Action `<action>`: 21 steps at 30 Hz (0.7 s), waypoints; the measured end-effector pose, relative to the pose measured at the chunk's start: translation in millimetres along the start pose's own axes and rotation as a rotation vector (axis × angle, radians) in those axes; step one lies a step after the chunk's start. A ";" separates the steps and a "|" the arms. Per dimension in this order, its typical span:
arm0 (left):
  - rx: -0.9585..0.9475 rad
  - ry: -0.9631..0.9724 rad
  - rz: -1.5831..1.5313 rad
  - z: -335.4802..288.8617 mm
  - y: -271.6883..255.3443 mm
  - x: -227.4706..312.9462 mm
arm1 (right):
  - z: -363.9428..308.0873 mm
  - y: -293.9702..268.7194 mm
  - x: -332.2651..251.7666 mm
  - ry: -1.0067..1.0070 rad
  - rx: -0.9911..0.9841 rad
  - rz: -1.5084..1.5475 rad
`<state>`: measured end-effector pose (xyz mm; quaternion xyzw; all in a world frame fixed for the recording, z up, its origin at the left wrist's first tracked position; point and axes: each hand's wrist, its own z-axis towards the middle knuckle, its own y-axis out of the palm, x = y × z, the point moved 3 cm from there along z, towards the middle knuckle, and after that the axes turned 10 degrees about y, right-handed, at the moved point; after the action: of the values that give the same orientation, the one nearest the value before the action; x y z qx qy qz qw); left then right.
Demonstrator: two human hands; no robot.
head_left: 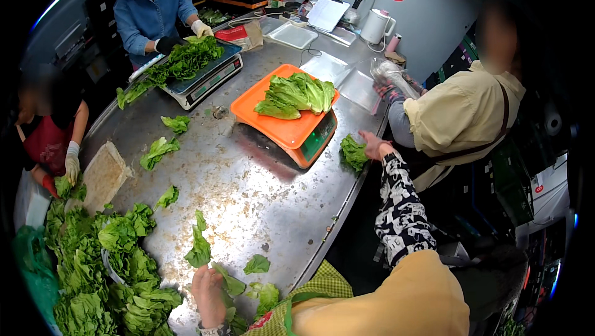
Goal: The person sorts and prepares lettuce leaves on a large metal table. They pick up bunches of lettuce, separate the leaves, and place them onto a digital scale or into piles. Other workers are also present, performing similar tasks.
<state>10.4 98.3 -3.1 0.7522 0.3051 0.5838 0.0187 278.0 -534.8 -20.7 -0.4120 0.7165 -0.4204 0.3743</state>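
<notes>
My left hand [208,294] is low over the metal table, its fingers curled together at the base of a lettuce leaf [198,250]. Another loose leaf [229,279] lies right beside that hand. My right arm stretches far forward, and my right hand [374,146] is at the table's right edge with fingers extended. Touching or just beside it is a small bunch of lettuce [353,152]; whether it is gripped is hard to see. Ahead stands a scale [316,141] with an orange tray [251,108] carrying a bunch of romaine lettuce [297,96].
A big lettuce heap [87,274] covers the table's near left. A co-worker in blue handles greens on a second scale [207,82]; another at left touches leaves beside a whitish board [102,175]. At right, a co-worker holds clear plastic [393,76]. A kettle [377,26] stands behind.
</notes>
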 end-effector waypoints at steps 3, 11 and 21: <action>-0.060 0.000 0.011 -0.8 23.4 0.5 | -61.6 14.7 -53.5 0.037 0.018 -0.240; -0.168 -0.009 -0.100 -6.3 51.6 -1.6 | -127.6 34.9 -67.3 -0.334 0.748 0.299; -0.126 0.031 -0.012 -17.5 39.6 -6.9 | -204.3 -42.2 -239.7 -0.797 1.040 0.546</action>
<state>11.2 57.0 11.7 0.7385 0.2725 0.6133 0.0647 200.5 -270.7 138.1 -0.1080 0.3089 -0.4165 0.8482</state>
